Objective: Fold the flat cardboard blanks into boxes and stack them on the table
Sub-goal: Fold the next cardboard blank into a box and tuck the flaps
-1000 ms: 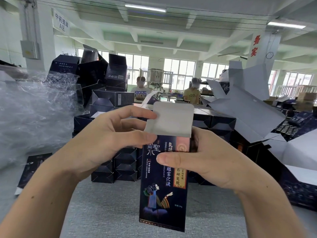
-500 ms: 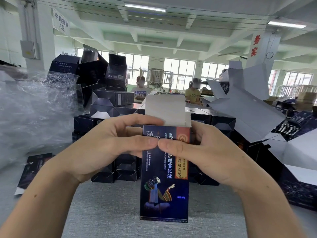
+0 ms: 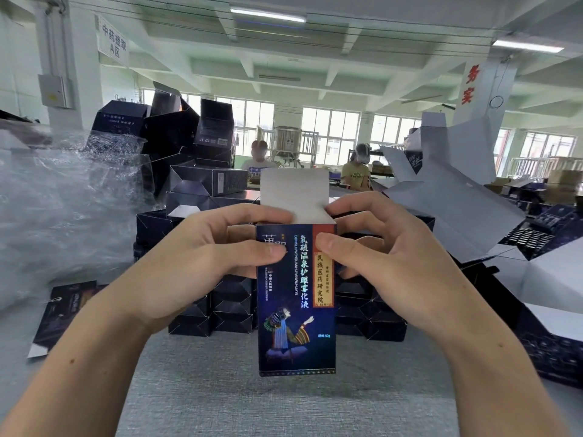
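Dark-blue printed cardboard, squared up into a tall carton [image 3: 296, 298], hangs upright between my two grips, above the grey cloth-covered worktop [image 3: 284, 402]. My left grip [image 3: 202, 257] clasps its upper left side, thumb on the printed face and fingers curled behind. My right grip [image 3: 388, 263] pinches the upper right corner the same way, forefinger touching the edge of the plain white top flap [image 3: 293, 193], which stands straight up, not yet tucked. I judge this carton roughly half made: the body is open, the top is left to close, and I cannot tell whether the bottom is shut. Just behind it rises a stack of folded dark boxes [image 3: 220, 310], so a fair share looks done. Pale opened-out blanks [image 3: 457, 203] lean at the right and a flat dark blank [image 3: 63, 313] lies at the left, so more remain. Crumpled clear plastic wrap [image 3: 63, 216] crowds the left side, leaving little free room around the stack.
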